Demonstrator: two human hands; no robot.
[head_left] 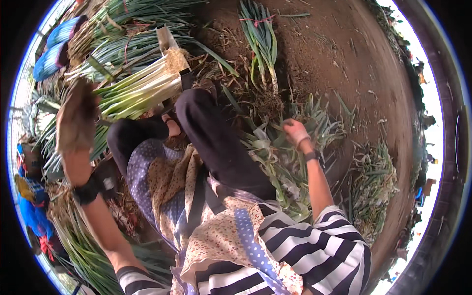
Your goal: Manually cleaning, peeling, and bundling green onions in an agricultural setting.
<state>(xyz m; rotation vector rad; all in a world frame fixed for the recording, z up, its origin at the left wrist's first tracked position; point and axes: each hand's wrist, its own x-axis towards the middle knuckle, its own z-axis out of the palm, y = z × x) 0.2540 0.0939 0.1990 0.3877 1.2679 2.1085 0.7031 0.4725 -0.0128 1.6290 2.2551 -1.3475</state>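
My left hand point(77, 118), in a dirty work glove, is raised at the left beside a row of trimmed green onions point(137, 91); motion smears its fingers. Those stalks lie with pale root ends gathered against a metal frame point(167, 38). On the right, my right hand point(296, 132), in a light glove, is closed over a heap of stripped onion leaves point(290, 172). Whatever it may hold is too small to make out. Ahead on the soil lies a tied bundle of green onions point(263, 37), roots toward me.
More green onions point(142, 14) are piled at the far left, with others point(81, 231) at the near left. Blue striped shoes or sleeves point(51, 59) show at the left rim. Another leaf heap point(371, 187) sits on the soil point(339, 44) at the right. My bent knees point(196, 108) stand between my arms.
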